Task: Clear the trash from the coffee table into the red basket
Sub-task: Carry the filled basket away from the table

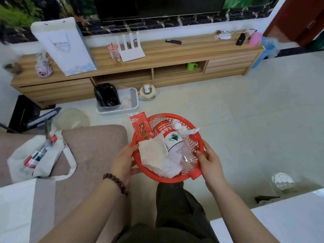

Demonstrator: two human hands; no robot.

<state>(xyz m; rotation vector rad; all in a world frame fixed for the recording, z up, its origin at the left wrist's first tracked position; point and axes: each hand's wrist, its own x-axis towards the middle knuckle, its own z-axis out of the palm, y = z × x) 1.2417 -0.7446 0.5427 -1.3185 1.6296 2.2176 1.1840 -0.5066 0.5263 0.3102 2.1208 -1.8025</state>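
I hold the red basket (199,137) in the air over the floor, above my knee. My left hand (122,161) grips its left rim, and my right hand (210,163) grips the right rim. Inside lie a clear plastic water bottle (172,139) with a red and white label, a red snack wrapper (141,128) sticking out at the upper left, and crumpled white tissues (154,155). Another crumpled tissue (185,130) lies on the far side. A corner of the white coffee table (280,220) shows at lower right.
A grey sofa (91,148) with a white tote bag (40,155) lies to my left. A wooden TV cabinet (157,67) runs along the far wall. A grey tray with a black bag (119,100) stands on the tiled floor ahead. A glass jar (282,181) is near the table.
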